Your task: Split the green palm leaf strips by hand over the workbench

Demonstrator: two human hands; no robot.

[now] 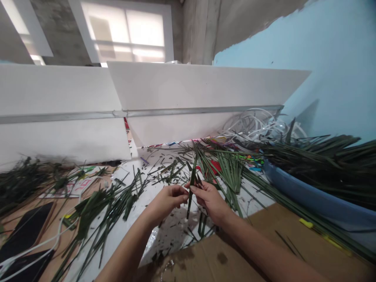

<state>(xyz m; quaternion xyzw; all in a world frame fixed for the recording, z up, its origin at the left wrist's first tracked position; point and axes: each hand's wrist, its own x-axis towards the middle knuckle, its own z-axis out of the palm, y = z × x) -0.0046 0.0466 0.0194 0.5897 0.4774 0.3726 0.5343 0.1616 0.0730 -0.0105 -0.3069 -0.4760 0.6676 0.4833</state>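
Near the middle of the view, my right hand (210,197) pinches a dark green leaf strip (192,182), which stands roughly upright between both hands. My left hand (173,197) is closed, thumb and forefinger together, beside the strip on its left; whether its fingertips grip the leaf is too small to tell. Beyond my hands, cut green strips (232,172) lie in a fanned pile on the white surface (173,235). Another bunch of long strips (91,213) lies to the left of my left forearm.
At the right, a blue basin (311,201) overflows with dark leaves. Brown cardboard (205,258) lies under my right forearm. Tangled white straps (255,125) sit at the back right. White panels (205,88) stand behind. Dark flat devices (28,227) and white cables lie left.
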